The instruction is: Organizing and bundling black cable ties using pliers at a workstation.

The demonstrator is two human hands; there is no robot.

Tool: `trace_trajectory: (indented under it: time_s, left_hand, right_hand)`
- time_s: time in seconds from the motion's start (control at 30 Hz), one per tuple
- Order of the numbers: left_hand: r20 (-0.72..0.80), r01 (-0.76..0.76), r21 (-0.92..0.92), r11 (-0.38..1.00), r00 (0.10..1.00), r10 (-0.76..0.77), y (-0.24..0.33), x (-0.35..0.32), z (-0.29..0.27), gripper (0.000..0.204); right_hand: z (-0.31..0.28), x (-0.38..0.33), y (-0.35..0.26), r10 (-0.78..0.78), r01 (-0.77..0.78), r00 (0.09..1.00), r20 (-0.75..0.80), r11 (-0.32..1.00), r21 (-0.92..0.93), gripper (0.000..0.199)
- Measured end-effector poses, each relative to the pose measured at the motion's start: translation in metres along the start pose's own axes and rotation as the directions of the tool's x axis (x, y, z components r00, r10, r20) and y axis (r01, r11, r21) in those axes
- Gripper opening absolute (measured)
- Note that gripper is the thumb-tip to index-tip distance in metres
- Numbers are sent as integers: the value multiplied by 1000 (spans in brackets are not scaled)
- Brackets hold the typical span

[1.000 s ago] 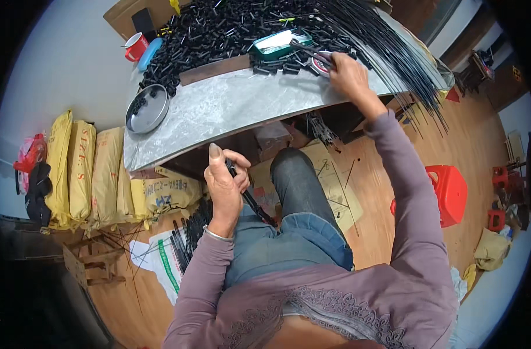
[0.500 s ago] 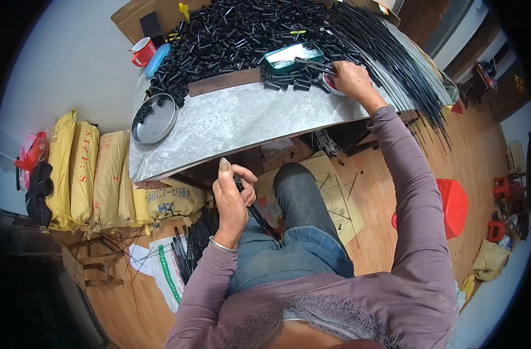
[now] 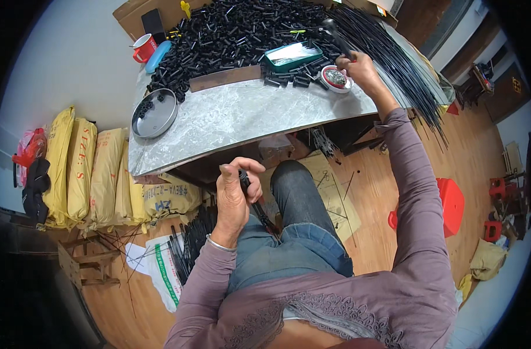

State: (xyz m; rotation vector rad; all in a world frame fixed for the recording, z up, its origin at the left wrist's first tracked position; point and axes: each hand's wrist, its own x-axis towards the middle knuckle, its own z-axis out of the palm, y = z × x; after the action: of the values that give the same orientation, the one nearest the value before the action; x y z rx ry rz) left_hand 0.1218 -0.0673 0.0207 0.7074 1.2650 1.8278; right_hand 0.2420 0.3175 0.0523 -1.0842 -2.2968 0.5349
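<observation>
My left hand [image 3: 235, 195] sat low over my lap, below the table edge, its fingers curled tight around a thin black rod [image 3: 255, 200]; the thumb lay over the top, and the rod ran down toward five o'clock across my jeans. My right hand [image 3: 361, 68] was stretched far out to one o'clock over the grey table [image 3: 230, 125], fingers bent closed around a black tube [image 3: 335, 36] that stuck up toward eleven o'clock. Just at nine o'clock of that hand, touching distance from my knuckles, stood a small round red-rimmed dish [image 3: 335, 78] of shiny metal bits; whether my fingertips touched it I could not tell.

Behind the dish, at eleven o'clock, lay a green tin [image 3: 292, 56], and beyond it a large heap of short black tubes [image 3: 230, 29] filled the back of the table. A wooden strip [image 3: 224, 78] fenced the heap from the bare front. At nine o'clock on the table sat a round metal pan [image 3: 154, 113] with a few tubes in it, and a red mug [image 3: 143, 47] stood at the far corner. A sheaf of long black rods [image 3: 405, 70] fanned off the table at three o'clock of my right arm. Yellow sacks [image 3: 85, 168] leaned on the floor at nine o'clock.
</observation>
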Motion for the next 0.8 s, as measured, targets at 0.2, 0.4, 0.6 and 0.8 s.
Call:
trace_trajectory:
  time_s: [0.2,0.4,0.6,0.8]
  left_hand:
    - [210,-112,-90,990,969,129,5,-8,0,62]
    - [98,-261,40,964,962,257,11,-11,4,62]
    - [-26,-284,94,954,957,288,9,-22,-2,60]
    - [-108,-318,163,934,935,337,6,-32,-11,56]
  right_hand:
    - [-7,-75,-72,-152,-376,866,476,429,821,19]
    - [31,-153,-127,-403,-575,702,587,165,802,27]
    - [61,-200,-169,-426,-663,645,635,101,742,31]
    - [59,-218,-205,-242,-578,742,625,241,780,25]
